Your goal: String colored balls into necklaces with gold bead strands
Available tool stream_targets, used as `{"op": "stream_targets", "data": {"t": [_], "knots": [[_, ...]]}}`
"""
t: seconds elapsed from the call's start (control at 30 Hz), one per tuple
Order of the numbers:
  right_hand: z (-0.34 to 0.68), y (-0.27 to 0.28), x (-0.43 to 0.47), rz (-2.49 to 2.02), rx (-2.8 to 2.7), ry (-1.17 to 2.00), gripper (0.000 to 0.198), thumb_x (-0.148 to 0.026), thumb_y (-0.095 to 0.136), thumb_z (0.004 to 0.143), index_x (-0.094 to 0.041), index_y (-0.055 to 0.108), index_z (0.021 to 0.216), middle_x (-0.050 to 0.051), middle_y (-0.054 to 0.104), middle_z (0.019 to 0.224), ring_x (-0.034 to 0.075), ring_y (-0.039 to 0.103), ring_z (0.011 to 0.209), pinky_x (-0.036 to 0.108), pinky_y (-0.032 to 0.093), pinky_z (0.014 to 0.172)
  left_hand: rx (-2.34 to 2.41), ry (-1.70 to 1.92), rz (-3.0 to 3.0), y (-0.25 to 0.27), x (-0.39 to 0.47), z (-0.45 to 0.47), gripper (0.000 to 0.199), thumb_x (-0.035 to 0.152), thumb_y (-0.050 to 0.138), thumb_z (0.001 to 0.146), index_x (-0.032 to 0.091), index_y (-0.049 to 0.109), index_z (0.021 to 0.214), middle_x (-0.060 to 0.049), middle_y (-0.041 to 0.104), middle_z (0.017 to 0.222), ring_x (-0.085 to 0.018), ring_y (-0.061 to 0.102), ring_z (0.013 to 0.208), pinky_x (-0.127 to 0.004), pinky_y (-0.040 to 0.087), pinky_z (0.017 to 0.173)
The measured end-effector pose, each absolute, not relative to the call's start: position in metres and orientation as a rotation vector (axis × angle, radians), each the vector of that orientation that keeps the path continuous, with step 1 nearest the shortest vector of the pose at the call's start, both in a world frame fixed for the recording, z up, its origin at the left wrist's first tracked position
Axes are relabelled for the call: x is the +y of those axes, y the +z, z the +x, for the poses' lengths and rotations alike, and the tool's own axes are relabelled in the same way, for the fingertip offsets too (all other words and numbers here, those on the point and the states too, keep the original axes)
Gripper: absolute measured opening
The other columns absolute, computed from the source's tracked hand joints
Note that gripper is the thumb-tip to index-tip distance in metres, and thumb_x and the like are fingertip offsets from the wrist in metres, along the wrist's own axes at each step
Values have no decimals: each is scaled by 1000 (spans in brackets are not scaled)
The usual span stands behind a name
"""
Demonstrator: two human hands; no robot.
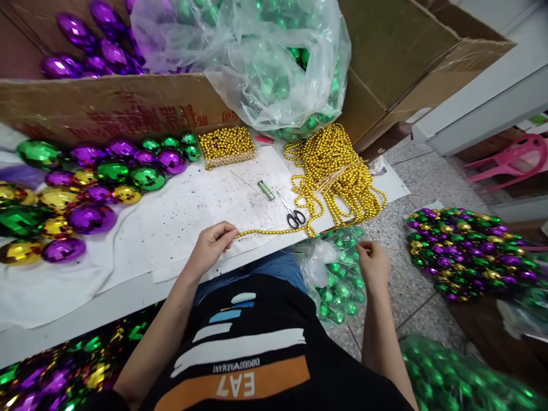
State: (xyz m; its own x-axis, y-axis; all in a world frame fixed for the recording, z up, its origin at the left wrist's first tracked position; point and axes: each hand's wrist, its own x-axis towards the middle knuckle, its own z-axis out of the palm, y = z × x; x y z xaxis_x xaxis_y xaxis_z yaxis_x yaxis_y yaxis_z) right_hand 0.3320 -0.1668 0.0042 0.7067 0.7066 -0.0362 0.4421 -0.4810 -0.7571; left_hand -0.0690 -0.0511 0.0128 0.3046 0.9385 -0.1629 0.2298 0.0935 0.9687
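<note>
My left hand [214, 244], its fingers pinched, grips the end of a gold bead strand [274, 231] at the table's front edge. The strand runs right to a large heap of gold bead strands [336, 171]. Off the table's edge, to the right, my right hand [374, 262] is closed with its fingertips curled in; whatever it holds, if anything, is too small to make out. Between the strand and the back of the table lie black-handled scissors [295, 218], a green lighter [266, 190] and a thin needle-like rod [245, 182].
Purple, green and gold shiny ornaments [98, 220] cover the table's left side. A tray of loose gold beads [226, 146] stands behind. Cardboard boxes [128, 105] and a clear plastic bag [274, 74] line the back. Bagged green beads [342, 279] hang beside my lap; a pink chair [514, 162] is right.
</note>
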Motion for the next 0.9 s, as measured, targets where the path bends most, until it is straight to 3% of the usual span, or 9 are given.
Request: {"op": "stream_targets", "data": {"t": [0.2, 0.33, 0.6, 0.73, 0.9], "knots": [[248, 4, -88, -2022, -1658, 307, 20, -27, 45, 91, -17, 62, 94, 10, 68, 95, 21, 60, 86, 32, 45, 80, 1170, 890, 1072, 7, -46, -55, 26, 41, 69, 78, 15, 68, 79, 6, 44, 52, -7, 43, 50, -22, 49, 56], [208, -4, -48, -2279, -2129, 224, 27, -17, 48, 89, -11, 59, 113, 19, 62, 111, 29, 57, 103, 35, 43, 81, 1143, 922, 907, 9, -42, -56, 30, 44, 72, 74, 14, 67, 77, 8, 37, 47, -5, 31, 43, -21, 47, 49], [223, 7, -48, -2376, -2025, 276, 37, -19, 49, 87, -16, 57, 123, 15, 60, 113, 26, 62, 90, 33, 43, 70, 1137, 958, 728, 2, -38, -66, 27, 40, 75, 72, 14, 67, 76, 9, 37, 46, -2, 26, 40, -18, 38, 46], [244, 23, -74, -1967, -1601, 626, 37, -27, 60, 80, -19, 60, 117, 7, 61, 96, 20, 60, 80, 31, 46, 68, 1135, 959, 702, -2, -37, -63, 26, 38, 76, 70, 14, 67, 75, 9, 35, 45, -2, 26, 40, -18, 36, 45], [228, 36, -118, -1428, -1163, 1500, 52, -50, 70, 79, -22, 58, 120, 3, 62, 84, 13, 55, 64, 25, 39, 54, 1121, 950, 711, 0, -40, -54, 27, 39, 76, 71, 14, 67, 76, 9, 35, 47, -3, 28, 42, -18, 36, 47]]}}
